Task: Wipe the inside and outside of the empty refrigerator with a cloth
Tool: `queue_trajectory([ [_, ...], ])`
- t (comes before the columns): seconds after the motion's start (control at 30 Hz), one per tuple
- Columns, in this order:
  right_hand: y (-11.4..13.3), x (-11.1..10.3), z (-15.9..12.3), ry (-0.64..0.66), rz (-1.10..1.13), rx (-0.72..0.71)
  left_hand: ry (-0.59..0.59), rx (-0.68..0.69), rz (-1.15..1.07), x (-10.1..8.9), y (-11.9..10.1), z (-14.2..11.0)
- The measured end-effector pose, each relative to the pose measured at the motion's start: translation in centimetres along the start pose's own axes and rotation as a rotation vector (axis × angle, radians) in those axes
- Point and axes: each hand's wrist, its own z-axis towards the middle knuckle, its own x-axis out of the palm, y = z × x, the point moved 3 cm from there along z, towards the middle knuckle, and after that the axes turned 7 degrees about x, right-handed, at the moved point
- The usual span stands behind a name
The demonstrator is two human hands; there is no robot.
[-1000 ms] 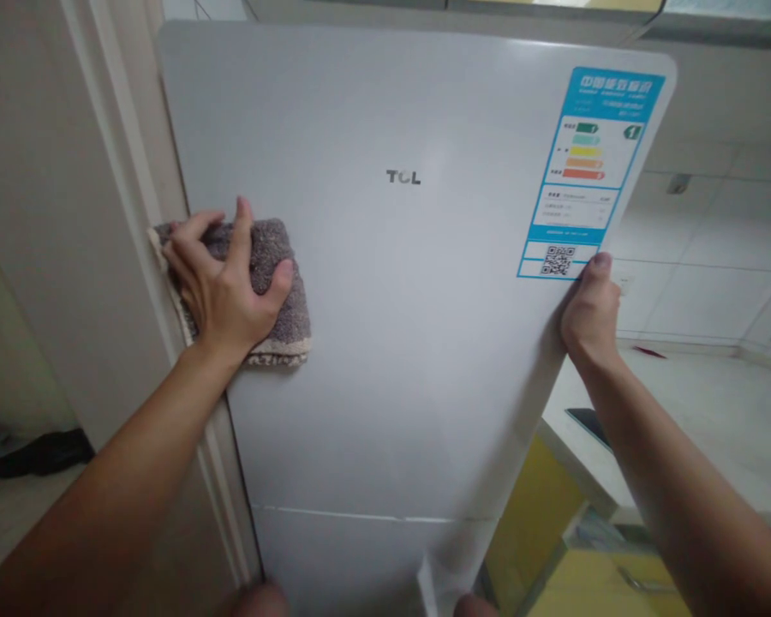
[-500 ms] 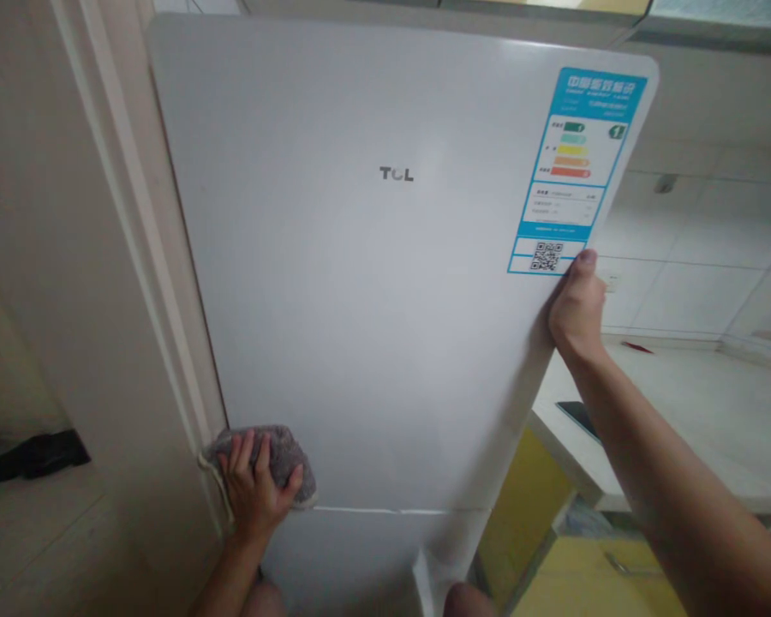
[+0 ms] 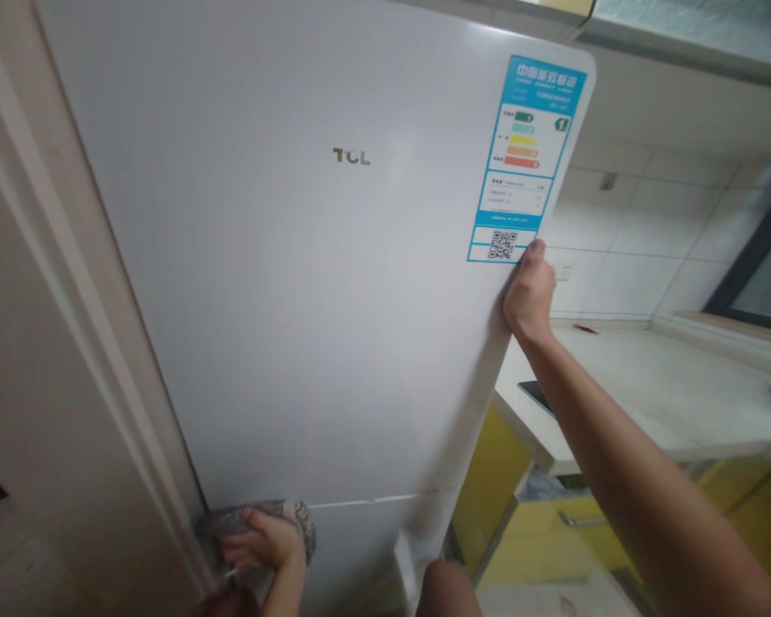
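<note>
A white refrigerator door (image 3: 283, 326) with TCL lettering fills the middle of the head view. At its lower left corner, my left hand (image 3: 266, 538) is closed on a grey-brown patterned cloth (image 3: 301, 518), which lies against the seam between the upper door and the lower door (image 3: 353, 548). My right hand (image 3: 530, 291) grips the door's right edge, thumb on the front just below the energy label (image 3: 523, 163); its other fingers are hidden behind the edge.
A pale wall edge (image 3: 90, 317) runs close along the refrigerator's left side. To the right are a white countertop (image 3: 648, 386) with a dark flat object (image 3: 536, 396), and yellow cabinets (image 3: 540, 536) below. My knee (image 3: 448, 590) shows at the bottom.
My left hand has slid the cloth down from above the seam onto it and turned at the wrist. The view has shifted right; my right hand keeps its grip on the door edge.
</note>
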Motion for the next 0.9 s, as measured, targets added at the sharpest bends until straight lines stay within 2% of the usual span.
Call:
queue_trajectory([
  [0.1,-0.2,0.1,0.0,0.010,-0.003,-0.034,-0.106,-0.069,-0.090,-0.1,-3.3,-1.2],
  [0.13,-0.3,0.1,0.1,0.005,-0.006,-0.043,-0.107,-0.053,-0.117,-0.3,-5.0,-1.8],
  [0.2,-0.5,0.2,0.1,-0.010,-0.007,-0.049,-0.096,0.073,-0.159,-0.6,-8.9,-2.8],
  [0.27,-0.7,0.2,0.1,-0.017,0.004,-0.050,-0.091,0.332,-0.183,-0.9,-13.3,-4.0],
  [0.33,-0.8,0.2,0.1,-0.010,0.017,-0.050,-0.092,0.668,-0.167,-0.9,-16.9,-5.5],
  [0.43,-0.9,0.3,0.1,0.010,0.022,-0.043,-0.004,1.202,-0.094,0.2,-19.9,-8.1],
  [0.53,-1.0,0.2,0.2,0.036,0.031,-0.040,0.213,1.719,-0.087,2.0,-19.8,-10.5],
  [0.6,-1.1,0.2,0.3,0.065,0.043,-0.052,0.294,1.937,-0.131,2.4,-18.9,-11.1],
  [0.63,-1.1,0.2,0.3,0.077,0.045,-0.054,0.304,1.989,-0.150,2.3,-18.4,-10.9],
  [0.7,-1.2,0.2,0.3,0.089,0.046,-0.042,0.299,2.024,-0.162,1.6,-17.3,-9.8],
  [0.77,-1.2,0.2,0.2,0.089,0.058,-0.037,0.292,2.021,-0.148,0.1,-16.1,-7.4],
  [0.83,-1.0,0.1,0.1,0.084,0.078,-0.053,0.297,1.996,-0.113,-1.7,-14.4,-3.6],
  [0.9,-0.9,0.1,0.0,0.072,0.083,-0.066,0.338,1.926,-0.022,-3.4,-12.7,1.5],
])
